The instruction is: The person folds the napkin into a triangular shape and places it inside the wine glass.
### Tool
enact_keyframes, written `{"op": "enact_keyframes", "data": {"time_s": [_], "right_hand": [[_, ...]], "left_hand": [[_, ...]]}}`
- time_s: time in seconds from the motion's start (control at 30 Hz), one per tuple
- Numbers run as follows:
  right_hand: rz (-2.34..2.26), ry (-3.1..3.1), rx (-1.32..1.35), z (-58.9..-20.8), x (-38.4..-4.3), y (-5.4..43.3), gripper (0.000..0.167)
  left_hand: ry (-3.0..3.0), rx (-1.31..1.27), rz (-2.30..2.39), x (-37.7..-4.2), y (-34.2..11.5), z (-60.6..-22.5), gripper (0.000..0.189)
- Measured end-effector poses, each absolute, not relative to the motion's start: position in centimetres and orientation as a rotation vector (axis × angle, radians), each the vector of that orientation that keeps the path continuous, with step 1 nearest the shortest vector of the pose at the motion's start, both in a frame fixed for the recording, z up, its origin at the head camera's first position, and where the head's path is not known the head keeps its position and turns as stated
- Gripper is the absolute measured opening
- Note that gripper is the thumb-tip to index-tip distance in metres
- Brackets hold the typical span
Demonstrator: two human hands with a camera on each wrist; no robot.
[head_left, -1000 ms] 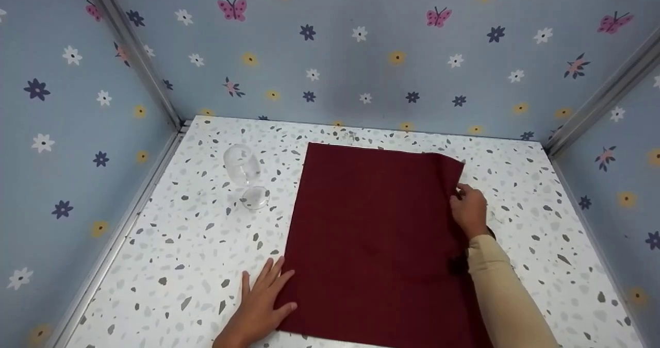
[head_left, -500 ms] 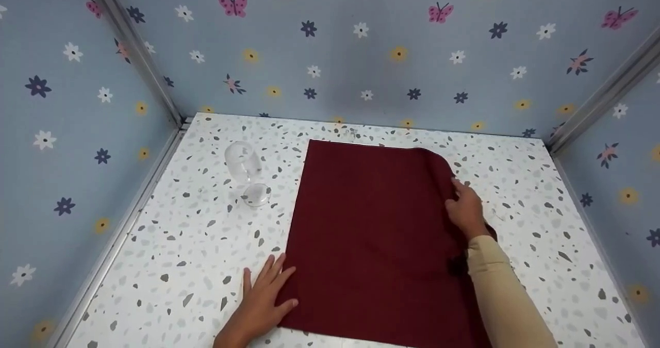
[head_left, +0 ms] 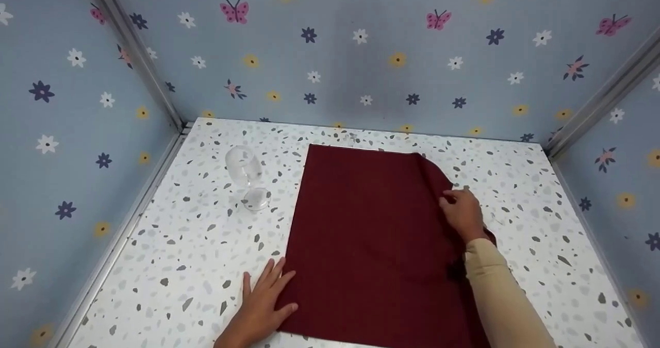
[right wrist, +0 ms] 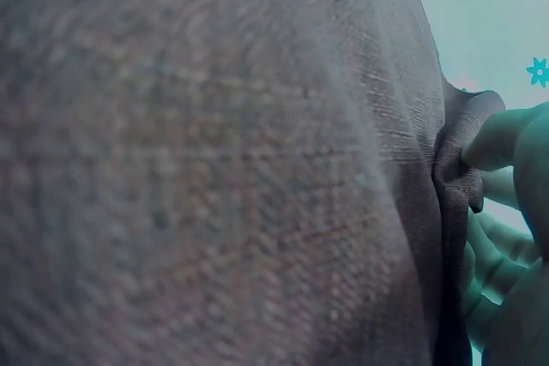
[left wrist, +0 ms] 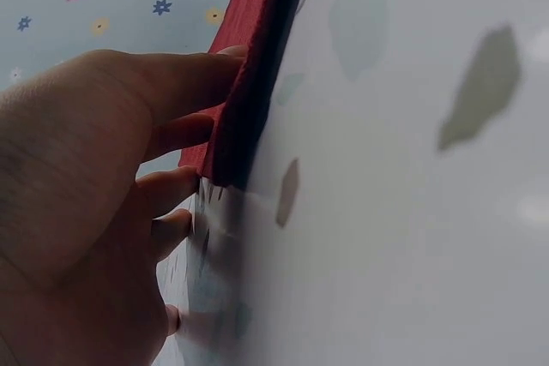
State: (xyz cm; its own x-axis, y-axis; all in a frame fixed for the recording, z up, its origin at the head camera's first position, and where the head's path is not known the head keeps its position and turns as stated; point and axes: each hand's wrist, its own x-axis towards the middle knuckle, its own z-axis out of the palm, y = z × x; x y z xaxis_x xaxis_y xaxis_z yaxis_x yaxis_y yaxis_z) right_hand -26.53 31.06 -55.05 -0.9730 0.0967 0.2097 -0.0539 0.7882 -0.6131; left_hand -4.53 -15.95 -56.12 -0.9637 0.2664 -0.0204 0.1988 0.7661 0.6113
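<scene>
A dark red cloth (head_left: 361,234) lies spread over the speckled table, its far right corner curving down toward my right hand (head_left: 463,213). That hand pinches the cloth's right edge between thumb and fingers; the right wrist view shows the bunched fold of cloth (right wrist: 463,147) at the thumb. My left hand (head_left: 263,299) rests with spread fingers at the near left edge of the cloth. In the left wrist view, its thumb and a finger touch the cloth's edge (left wrist: 244,75), while the other fingers reach onto the tabletop.
A clear stemmed glass (head_left: 243,166) lies on its side on the table (head_left: 180,255), left of the cloth. Blue walls (head_left: 361,54) printed with flowers and butterflies stand at the back and both sides. Metal strips run along the wall corners.
My right hand has shifted slightly left with the cloth's right edge, and the far right corner has drawn down into a slanting curve. The left hand and the glass have stayed in place.
</scene>
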Motion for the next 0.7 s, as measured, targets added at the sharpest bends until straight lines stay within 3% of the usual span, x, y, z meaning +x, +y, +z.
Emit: {"op": "enact_keyframes", "data": {"time_s": [0.43,0.7], "right_hand": [[1.101,-2.568,-0.123,-55.5,-26.0,29.6,0.010],[1.223,-2.522,-0.238,-55.0,-25.0,28.8,0.014]], "left_hand": [[2.846,0.370,0.972,-4.3,-16.0,-56.2,0.064],[2.840,0.363,0.955,-4.6,-16.0,-56.1,0.065]]}}
